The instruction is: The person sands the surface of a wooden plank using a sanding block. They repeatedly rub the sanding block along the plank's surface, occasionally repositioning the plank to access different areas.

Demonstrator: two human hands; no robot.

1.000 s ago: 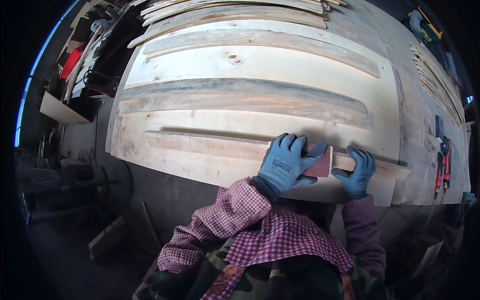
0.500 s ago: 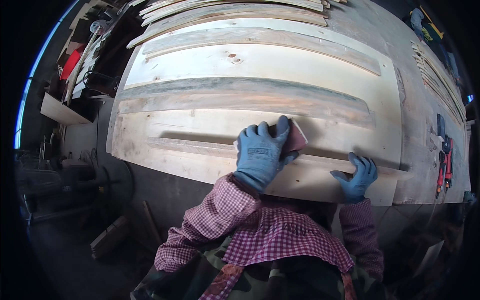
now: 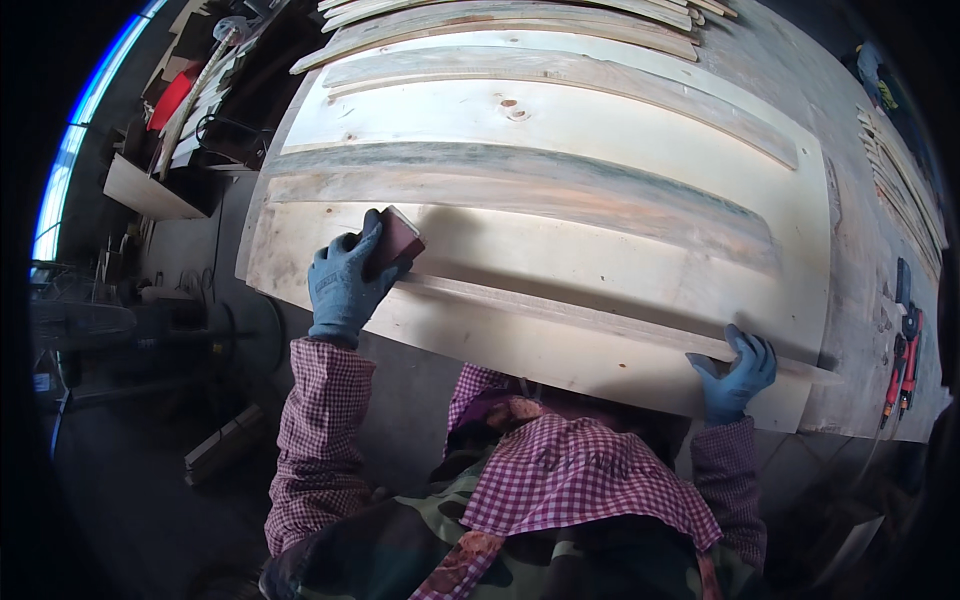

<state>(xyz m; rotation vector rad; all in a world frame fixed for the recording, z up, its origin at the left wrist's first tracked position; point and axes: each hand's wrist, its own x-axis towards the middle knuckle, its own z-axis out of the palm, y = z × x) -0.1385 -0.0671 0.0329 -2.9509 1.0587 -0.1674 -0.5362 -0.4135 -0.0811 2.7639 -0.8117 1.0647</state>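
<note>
My left hand (image 3: 342, 288), in a blue-grey work glove, is closed round a reddish-brown sanding block (image 3: 399, 240). It holds the block at the left end of a narrow wooden strip (image 3: 560, 312), which stands on edge along the near side of a pale wooden panel (image 3: 500, 345). Near the strip's right end, my right hand (image 3: 737, 378), gloved alike, grips it with the thumb on the near face and the fingers over the top. The glove hides the strip's far left tip.
Beyond the strip lie a grey-stained board (image 3: 520, 185) and another weathered board (image 3: 560, 70). Stacked slats (image 3: 500, 22) fill the far edge, with more slats (image 3: 900, 185) at right. Red-handled tools (image 3: 908, 365) lie at the right edge. A dark machine (image 3: 190, 335) stands at left.
My left hand has slid the sanding block leftward along the strip, from its middle to its left end. My right hand keeps its hold. The view has shifted slightly.
</note>
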